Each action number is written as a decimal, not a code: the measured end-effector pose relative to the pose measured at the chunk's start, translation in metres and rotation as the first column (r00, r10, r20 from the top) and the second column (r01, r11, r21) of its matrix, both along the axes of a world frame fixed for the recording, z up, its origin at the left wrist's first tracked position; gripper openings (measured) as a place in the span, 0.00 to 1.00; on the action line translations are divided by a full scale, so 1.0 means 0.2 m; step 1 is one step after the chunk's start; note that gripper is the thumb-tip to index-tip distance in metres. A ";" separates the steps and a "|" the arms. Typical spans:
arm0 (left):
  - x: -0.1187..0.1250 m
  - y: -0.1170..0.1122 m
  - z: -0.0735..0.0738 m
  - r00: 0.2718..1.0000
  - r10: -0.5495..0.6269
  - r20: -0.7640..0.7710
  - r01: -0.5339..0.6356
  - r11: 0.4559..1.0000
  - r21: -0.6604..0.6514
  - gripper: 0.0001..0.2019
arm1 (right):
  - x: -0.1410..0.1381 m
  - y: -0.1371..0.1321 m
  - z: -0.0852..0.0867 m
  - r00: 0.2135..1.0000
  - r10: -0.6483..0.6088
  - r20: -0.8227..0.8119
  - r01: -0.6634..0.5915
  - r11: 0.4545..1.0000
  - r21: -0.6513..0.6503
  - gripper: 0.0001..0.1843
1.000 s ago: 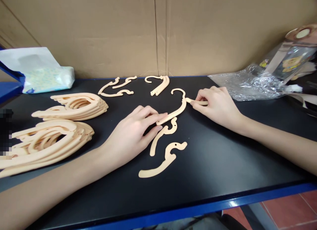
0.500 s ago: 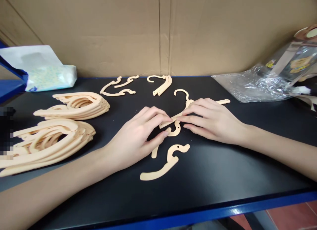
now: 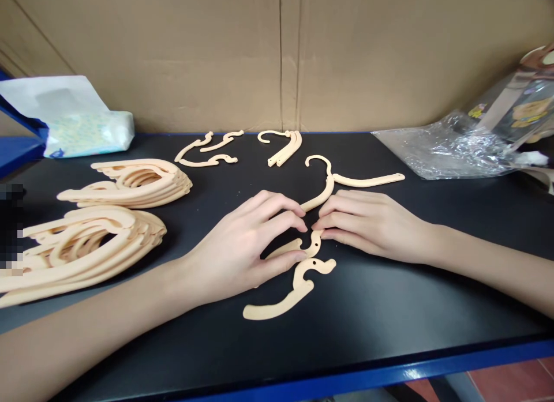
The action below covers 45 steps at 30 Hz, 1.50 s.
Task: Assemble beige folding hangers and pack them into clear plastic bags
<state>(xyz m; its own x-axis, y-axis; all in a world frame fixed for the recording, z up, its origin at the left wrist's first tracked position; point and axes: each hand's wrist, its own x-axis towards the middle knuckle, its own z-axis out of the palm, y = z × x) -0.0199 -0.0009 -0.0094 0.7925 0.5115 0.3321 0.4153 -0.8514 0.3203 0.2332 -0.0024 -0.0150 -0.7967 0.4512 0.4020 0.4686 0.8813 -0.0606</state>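
Head, curved piece [image 3: 303,244] between left hand [image 3: 246,246], right hand [image 3: 372,226]

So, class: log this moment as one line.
left hand: pinches curved piece | right hand: pinches its other end | nearby: second piece, hanger, near stack, far stack | surface: black table

1. No lettering can be read anywhere in view.
2. The tissue pack [image 3: 86,134] at the back left shows a pale pattern, too blurred to read.
3. The clear plastic package [image 3: 517,111] at the far right carries a cartoon print (any lettering is too small to make out).
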 end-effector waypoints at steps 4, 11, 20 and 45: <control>0.00 0.00 0.00 1.000 -0.027 -0.002 0.027 1.000 -0.002 0.09 | -0.02 -0.03 0.00 0.996 0.026 -0.081 -0.021 0.998 0.052 0.09; -0.01 -0.01 0.01 0.997 -0.070 0.011 0.069 0.995 0.070 0.12 | -0.03 -0.06 0.03 0.981 0.000 -0.194 0.034 0.985 0.170 0.06; 0.01 -0.03 0.01 0.997 -0.080 -0.022 0.082 0.991 0.108 0.08 | -0.02 -0.07 0.04 0.991 0.007 -0.130 0.026 0.967 0.252 0.06; -0.01 0.01 0.01 0.948 0.304 -0.093 -0.313 0.943 -0.111 0.21 | 0.02 0.03 -0.01 0.973 -0.166 -0.162 0.135 0.973 -0.187 0.07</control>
